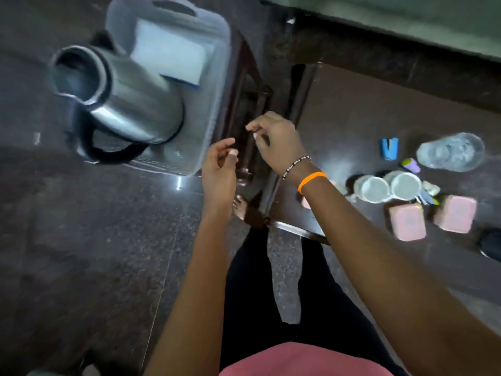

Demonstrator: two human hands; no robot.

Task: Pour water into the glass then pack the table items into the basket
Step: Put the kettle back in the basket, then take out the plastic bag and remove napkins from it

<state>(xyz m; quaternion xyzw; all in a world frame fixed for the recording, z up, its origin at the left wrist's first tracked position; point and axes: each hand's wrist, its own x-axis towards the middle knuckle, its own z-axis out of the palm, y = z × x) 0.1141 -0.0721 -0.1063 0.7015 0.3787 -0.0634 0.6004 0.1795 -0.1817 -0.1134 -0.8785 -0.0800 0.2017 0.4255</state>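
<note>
Looking down, we've got the clear plastic basket (214, 85) in the upper left of the frame, with a steel kettle (122, 99) and a white sponge (170, 54) sitting in it. Both hands are empty mid-frame: left hand (219, 169) loosely curled, right hand (276, 142) with fingers half bent, gripping nothing. Over on the right, the dark tabletop (352, 118) has the glass (451, 151), two mugs (387, 187), two pink boxes (431, 219) and a small blue thing (389, 149) we can't identify through the blur.

Blurred glass (450, 151), basket (217, 77) top cropped
</note>
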